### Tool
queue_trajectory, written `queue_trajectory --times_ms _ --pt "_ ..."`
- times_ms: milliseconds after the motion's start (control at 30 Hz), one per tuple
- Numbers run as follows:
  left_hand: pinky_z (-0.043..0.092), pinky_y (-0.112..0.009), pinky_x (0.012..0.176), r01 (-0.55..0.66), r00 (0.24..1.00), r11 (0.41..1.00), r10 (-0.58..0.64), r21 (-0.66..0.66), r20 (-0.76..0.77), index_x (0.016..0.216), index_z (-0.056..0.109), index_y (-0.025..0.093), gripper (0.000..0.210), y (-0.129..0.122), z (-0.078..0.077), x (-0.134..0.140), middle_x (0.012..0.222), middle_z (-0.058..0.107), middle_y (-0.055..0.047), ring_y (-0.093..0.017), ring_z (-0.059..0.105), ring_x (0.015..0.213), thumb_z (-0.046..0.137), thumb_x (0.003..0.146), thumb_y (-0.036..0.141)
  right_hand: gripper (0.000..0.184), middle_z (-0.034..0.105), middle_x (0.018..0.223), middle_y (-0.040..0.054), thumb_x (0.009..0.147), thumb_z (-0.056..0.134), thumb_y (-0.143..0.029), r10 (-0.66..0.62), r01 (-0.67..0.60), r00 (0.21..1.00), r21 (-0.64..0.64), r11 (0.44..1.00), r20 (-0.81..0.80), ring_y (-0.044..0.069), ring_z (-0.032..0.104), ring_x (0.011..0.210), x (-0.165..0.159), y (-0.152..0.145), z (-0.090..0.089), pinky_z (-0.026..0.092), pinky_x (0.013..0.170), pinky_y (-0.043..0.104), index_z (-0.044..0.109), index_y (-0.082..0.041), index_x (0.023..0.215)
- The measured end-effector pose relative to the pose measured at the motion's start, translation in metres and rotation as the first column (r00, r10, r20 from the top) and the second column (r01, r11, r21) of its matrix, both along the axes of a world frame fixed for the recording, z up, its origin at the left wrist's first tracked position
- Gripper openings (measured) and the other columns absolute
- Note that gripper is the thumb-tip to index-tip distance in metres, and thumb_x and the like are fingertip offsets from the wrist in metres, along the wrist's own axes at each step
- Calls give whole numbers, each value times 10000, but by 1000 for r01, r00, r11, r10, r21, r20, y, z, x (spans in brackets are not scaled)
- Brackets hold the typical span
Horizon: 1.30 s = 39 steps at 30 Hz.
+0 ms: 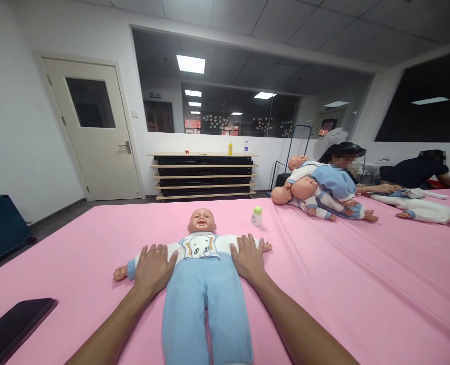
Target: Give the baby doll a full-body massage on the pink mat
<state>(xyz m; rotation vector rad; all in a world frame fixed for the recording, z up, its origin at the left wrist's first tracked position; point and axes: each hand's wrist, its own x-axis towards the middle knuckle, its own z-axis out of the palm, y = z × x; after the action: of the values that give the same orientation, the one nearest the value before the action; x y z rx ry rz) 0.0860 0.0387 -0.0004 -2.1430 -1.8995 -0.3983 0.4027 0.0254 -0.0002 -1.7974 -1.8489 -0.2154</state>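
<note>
A baby doll point(205, 284) lies on its back on the pink table cover point(346, 304), head away from me. It wears a white top with an elephant face on the chest and light blue trousers. My left hand point(154, 266) rests flat over the doll's sleeve on the left, fingers stretched out. Over the other sleeve lies my right hand point(248, 256), also flat with fingers extended. The doll's small hands stick out beyond both of mine. A small white bottle with a green cap point(257, 216) stands right of the doll's head.
A black phone point(15, 327) lies at the near left. Several dolls point(316, 190) are piled at the back right, by a person point(342, 157). Another person point(418, 170) leans over the table farther right, near another doll point(430, 209). A shelf point(205, 175) stands behind the table.
</note>
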Motion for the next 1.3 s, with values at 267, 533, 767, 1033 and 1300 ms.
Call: queue_trajectory --times_ms 267,533,767,1033,1300 --pt "303 -521 1002 -11 1000 1000 11 -25 -2 1004 651 166 529 -17 10 -25 1091 676 -161 -336 556 1110 259 933 514 447 520 1346 94 984 304 -454 2 -2 1000 -20 1000 -12 306 335 1325 27 -5 -1 155 1112 545 550 -231 1284" --pt "397 -403 907 34 991 996 -23 -88 128 1255 532 210 480 -17 -1 -65 1232 598 -118 -294 565 1039 388 872 461 737 511 1309 169 865 492 -558 -59 45 991 -114 992 -122 316 409 1260 48 -3 0 232 1081 432 364 -138 1457" --pt "324 -491 979 -131 989 988 135 -78 60 1137 553 164 389 -19 -6 -79 1065 633 -137 -312 580 974 411 808 314 693 468 1404 114 777 489 -218 96 -114 990 -193 974 -98 252 385 1305 80 0 -5 182 1112 422 358 -190 1456" --pt "420 -361 713 -259 936 954 286 -151 205 852 558 151 196 -10 -8 -106 942 611 -158 -308 573 904 453 751 281 356 578 1161 124 743 544 -285 -77 54 991 -204 978 -110 281 462 1161 90 12 -6 337 943 382 610 -173 1074" --pt "436 -351 729 -251 913 958 281 -135 294 1120 604 202 378 -16 -4 -106 976 619 -111 -287 592 902 439 789 277 404 568 1009 71 720 613 -317 -87 50 971 -166 985 -221 193 548 884 94 9 -4 389 744 273 618 -184 1100"
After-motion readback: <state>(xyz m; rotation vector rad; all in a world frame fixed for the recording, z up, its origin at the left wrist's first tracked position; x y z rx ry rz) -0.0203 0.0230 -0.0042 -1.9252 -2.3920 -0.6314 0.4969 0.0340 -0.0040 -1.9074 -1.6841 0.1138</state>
